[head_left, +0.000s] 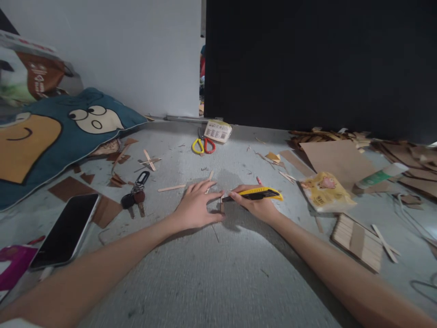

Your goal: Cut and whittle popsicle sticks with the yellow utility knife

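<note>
The right hand (261, 210) is closed around a yellow utility knife (262, 194), whose handle lies obliquely over the hand, with the rear end out to the right. Its dark blade points to the left, toward a short wooden stick piece (222, 208), which is on the grey surface (191, 282) between the two hands. The relation that matters most is here: the long axis of the stick piece runs away from the person, nearly straight, while the blade comes from the side and meets it about crosswise, near its far end. The stick piece lies to the left of the knife grip, and the left hand (193, 207) is nearer to it than the right one. The left thumb and index finger are apart, the thumb by the near end and the index finger by the far end, close to the blade; I cannot tell whether they press firmly on the wood. The blade tip seems to touch the stick piece, but this is too small to be certain. Behind the left hand lies a loose craft stick (171, 187), and farther off, scissors (204, 140) with one yellow and one red handle.
</note>
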A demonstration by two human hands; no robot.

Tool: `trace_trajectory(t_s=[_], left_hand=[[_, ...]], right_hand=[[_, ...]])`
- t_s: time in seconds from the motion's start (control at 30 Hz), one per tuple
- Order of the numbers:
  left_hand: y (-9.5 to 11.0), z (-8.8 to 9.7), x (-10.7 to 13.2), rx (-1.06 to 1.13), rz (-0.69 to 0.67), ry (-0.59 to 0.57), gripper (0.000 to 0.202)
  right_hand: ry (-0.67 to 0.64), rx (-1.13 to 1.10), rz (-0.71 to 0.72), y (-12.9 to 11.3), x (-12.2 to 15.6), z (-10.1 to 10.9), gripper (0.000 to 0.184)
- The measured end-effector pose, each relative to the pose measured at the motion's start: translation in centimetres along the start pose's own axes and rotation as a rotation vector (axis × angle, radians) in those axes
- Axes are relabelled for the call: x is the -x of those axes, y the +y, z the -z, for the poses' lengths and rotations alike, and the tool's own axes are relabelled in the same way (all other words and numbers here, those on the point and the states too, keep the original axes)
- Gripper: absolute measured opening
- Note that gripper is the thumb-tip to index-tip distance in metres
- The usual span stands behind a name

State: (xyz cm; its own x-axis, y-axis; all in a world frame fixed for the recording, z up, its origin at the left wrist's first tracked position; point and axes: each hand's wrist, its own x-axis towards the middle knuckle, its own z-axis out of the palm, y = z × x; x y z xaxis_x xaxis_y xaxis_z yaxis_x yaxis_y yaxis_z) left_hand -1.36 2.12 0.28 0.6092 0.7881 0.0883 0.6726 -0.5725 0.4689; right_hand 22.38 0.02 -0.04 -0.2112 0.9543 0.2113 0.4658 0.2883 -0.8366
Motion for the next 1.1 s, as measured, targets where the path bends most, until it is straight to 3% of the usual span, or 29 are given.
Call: trace_trajectory(t_s=[0.23,0.77,1.1], left_hand=[[-0.3,-0.3,0.0,0.017,-0.009,0.028,0.069],[-0.2,-0.3,0.0,0.011,-0.018,0.032,0.062],[0.2,-0.3,0.2,-0.054,-0.003,0.056,0.064]], right_hand=[[-0.012,0.037,0.016,-0.4,0.0,0.1,0.035],[-0.183,0.137,0.059,-2.0,-1.5,0.8,0.034],[-0.087,0.020,0.020,-2.2,-0.6,-0.5,0.037]])
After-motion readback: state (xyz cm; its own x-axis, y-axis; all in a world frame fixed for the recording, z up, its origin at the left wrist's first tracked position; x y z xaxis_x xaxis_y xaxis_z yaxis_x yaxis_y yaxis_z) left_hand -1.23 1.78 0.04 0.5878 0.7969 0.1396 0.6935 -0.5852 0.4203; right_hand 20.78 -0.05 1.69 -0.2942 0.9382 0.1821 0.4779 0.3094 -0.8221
